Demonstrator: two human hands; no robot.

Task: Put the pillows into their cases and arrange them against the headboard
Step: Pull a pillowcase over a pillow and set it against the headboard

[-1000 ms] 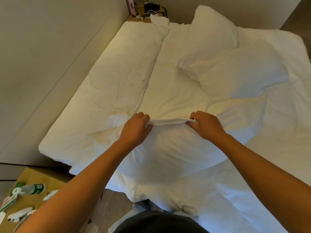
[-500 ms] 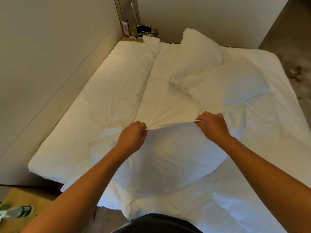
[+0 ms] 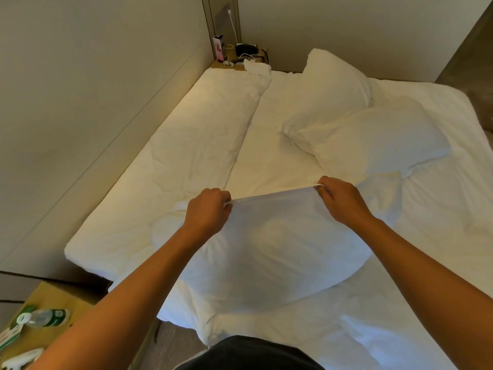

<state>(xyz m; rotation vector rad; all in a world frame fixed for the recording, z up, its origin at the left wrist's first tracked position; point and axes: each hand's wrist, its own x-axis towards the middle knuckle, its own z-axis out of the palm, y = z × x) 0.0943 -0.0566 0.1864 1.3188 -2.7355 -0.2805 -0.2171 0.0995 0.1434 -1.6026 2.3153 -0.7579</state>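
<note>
A white pillow in a white pillowcase (image 3: 274, 244) lies on the near part of the bed. My left hand (image 3: 206, 209) pinches the left end of the case's far hem. My right hand (image 3: 340, 200) pinches the right end of the same hem, and the edge is stretched taut between them, lifted a little off the bed. Two more white pillows lie further back on the right: one (image 3: 330, 86) propped up toward the far end, one (image 3: 373, 142) flat in front of it. The headboard (image 3: 112, 108) runs along the bed's left side.
A folded white duvet (image 3: 192, 156) lies along the headboard. A far nightstand (image 3: 240, 58) holds a pink box, a dark device and cables. A near wooden side table (image 3: 50, 303) at lower left carries a water bottle (image 3: 44, 317) and small items. Bare floor shows at far right.
Both hands have lifted the case's hem and moved further apart, pulling it taut. The view has tilted up, showing more of the far wall and nightstand.
</note>
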